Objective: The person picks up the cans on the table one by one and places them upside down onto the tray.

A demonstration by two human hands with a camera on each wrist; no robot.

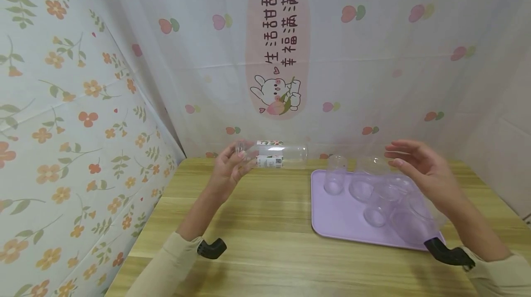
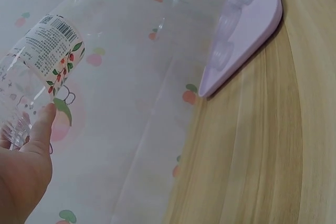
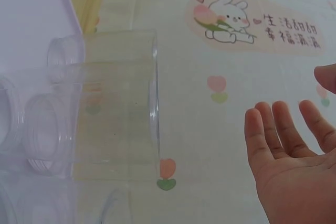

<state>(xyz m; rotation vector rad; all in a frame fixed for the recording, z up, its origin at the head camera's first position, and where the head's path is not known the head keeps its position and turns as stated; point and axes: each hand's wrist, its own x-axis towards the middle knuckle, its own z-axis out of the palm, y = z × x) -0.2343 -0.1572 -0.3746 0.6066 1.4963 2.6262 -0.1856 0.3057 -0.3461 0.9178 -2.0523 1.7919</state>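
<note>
My left hand (image 1: 230, 164) grips a clear bottle (image 1: 295, 155) by its ribbed end, above the back of the table. The bottle lies nearly level, its other end pointing right. A label with a barcode and red-and-green plant print (image 2: 59, 51) wraps its middle. In the left wrist view one finger stretches along the bottle's side. On the right, my right hand (image 1: 427, 170) is raised over the tray's far right part, fingers spread and palm facing inward. Nothing is in it. Nearest to it are several clear cylindrical containers (image 3: 118, 114), standing close together.
A light purple tray (image 1: 332, 223) bears the clear containers on the right of the wood-grain table (image 1: 249, 241). Behind the table hangs a white curtain (image 1: 199, 75) with fruit prints. A floral curtain (image 1: 70, 117) borders the left side.
</note>
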